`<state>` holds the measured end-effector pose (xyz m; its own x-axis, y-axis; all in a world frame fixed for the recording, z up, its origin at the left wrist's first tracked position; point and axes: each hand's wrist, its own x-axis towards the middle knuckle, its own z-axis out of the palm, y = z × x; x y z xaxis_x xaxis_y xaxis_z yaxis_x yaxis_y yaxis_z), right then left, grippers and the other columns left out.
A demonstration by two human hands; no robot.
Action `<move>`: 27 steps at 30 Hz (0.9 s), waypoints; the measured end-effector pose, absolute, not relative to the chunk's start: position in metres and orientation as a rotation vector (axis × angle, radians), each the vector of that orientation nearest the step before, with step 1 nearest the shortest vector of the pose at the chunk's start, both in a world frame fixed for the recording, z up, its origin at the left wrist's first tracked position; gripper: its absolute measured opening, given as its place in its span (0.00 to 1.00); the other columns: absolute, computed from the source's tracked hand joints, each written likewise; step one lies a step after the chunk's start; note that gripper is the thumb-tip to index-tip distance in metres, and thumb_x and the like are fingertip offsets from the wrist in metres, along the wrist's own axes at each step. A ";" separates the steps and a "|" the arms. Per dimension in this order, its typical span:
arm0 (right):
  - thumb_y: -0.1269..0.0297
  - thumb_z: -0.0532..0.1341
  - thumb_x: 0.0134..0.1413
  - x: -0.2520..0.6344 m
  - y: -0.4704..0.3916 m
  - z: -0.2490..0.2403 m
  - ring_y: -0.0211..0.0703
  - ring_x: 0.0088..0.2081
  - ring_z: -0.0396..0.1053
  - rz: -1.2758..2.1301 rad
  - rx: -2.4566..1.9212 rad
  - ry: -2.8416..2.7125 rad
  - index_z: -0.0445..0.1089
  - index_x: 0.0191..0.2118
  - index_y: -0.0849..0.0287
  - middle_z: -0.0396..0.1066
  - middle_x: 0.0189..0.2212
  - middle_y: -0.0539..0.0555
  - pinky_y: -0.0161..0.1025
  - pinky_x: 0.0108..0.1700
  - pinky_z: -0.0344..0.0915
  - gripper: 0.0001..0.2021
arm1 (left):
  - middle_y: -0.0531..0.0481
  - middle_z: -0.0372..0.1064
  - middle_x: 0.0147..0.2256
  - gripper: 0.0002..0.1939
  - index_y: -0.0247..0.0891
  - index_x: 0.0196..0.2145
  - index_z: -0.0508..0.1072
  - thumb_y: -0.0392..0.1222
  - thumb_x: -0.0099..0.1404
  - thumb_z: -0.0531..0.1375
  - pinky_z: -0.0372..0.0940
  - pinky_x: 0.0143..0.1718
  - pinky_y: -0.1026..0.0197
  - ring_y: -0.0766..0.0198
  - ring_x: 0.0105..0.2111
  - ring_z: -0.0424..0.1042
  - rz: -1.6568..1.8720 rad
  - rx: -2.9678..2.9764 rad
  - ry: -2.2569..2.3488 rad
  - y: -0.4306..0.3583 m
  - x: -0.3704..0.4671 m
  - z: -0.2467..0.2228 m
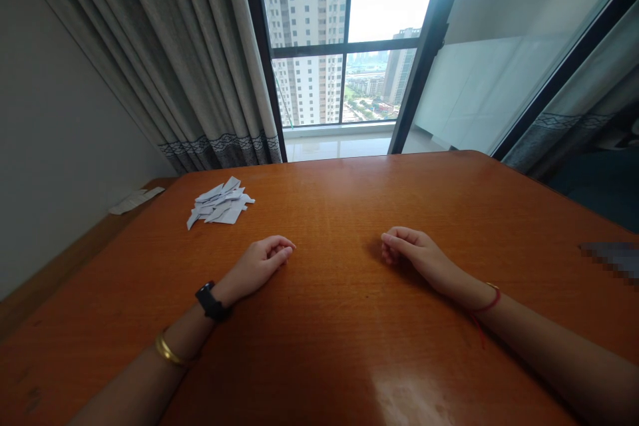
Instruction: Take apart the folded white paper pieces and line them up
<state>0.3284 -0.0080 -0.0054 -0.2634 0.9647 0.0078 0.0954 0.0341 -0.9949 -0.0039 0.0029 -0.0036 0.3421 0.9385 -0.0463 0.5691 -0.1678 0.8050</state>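
My left hand [264, 261] rests on the wooden table [339, 319], its fingers loosely curled and the thumb close to the index finger. No object shows in it. A dark watch and a gold bangle circle that arm. Across a gap to the right, my right hand [412, 249] lies on the tabletop in a loose fist, also with nothing visible inside. Its wrist wears a red string bracelet [489, 299]. Beyond my left hand, and apart from it, is a loose heap of torn white paper pieces [219, 203].
More white paper [136, 200] lies by the wall at far left. A blurred grey object [614, 259] sits near the table's right edge. Grey curtains [200, 46] and a dark-framed glass door [429, 46] stand behind the table's far edge.
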 end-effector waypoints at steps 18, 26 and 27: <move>0.48 0.61 0.52 0.327 -0.009 -0.002 0.38 0.26 0.61 1.329 -1.146 -1.500 0.63 0.21 0.58 0.66 0.21 0.50 0.37 0.31 0.58 0.20 | 0.50 0.70 0.31 0.18 0.37 0.42 0.73 0.53 0.65 0.54 0.64 0.32 0.63 0.62 0.30 0.68 0.642 1.829 1.327 0.001 -0.002 -0.001; 0.49 0.62 0.52 0.327 -0.009 -0.002 0.37 0.25 0.60 1.350 -1.141 -1.470 0.63 0.21 0.58 0.66 0.21 0.50 0.37 0.31 0.57 0.19 | 0.50 0.69 0.31 0.18 0.37 0.42 0.72 0.53 0.65 0.54 0.64 0.32 0.62 0.62 0.30 0.68 0.624 1.830 1.326 0.001 -0.003 -0.001; 0.49 0.62 0.52 0.327 -0.009 -0.002 0.37 0.25 0.60 1.348 -1.140 -1.473 0.63 0.21 0.58 0.66 0.21 0.50 0.37 0.31 0.57 0.19 | 0.50 0.69 0.31 0.18 0.37 0.42 0.72 0.53 0.65 0.54 0.63 0.32 0.62 0.62 0.30 0.68 0.626 1.831 1.325 0.001 -0.003 -0.001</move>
<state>0.3267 -0.0088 -0.0019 -0.2562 0.9666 -0.0063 0.0921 0.0179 -0.9956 -0.0027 0.0014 -0.0009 0.3365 0.9404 -0.0502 0.5590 -0.1566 0.8143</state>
